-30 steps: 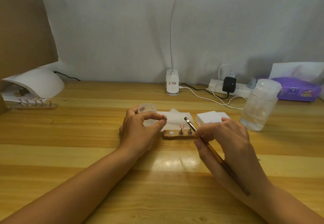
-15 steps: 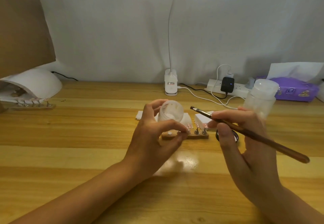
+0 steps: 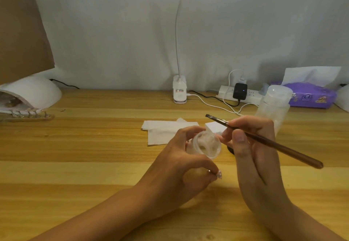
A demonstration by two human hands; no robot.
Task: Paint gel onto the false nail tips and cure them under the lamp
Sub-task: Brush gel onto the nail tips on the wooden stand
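Gripping the open gel jar (image 3: 205, 144) in the left hand (image 3: 179, 165) off the table (image 3: 94, 146), mouth tipped toward the right hand (image 3: 253, 146) pinching the brush (image 3: 283, 148), hairs pointing left just above the jar, probably dipping down next.

jar (image 3: 204, 145) left of brush (image 3: 283, 148), tissue (image 3: 162, 131) behind

Wide gap btwn curing lamp (image 3: 37, 93) & tissue (image 3: 162, 133); bottle (image 3: 273, 105), cables (image 3: 207, 102) block right rear; nail stand (image 3: 28, 117) sits just before lamp.
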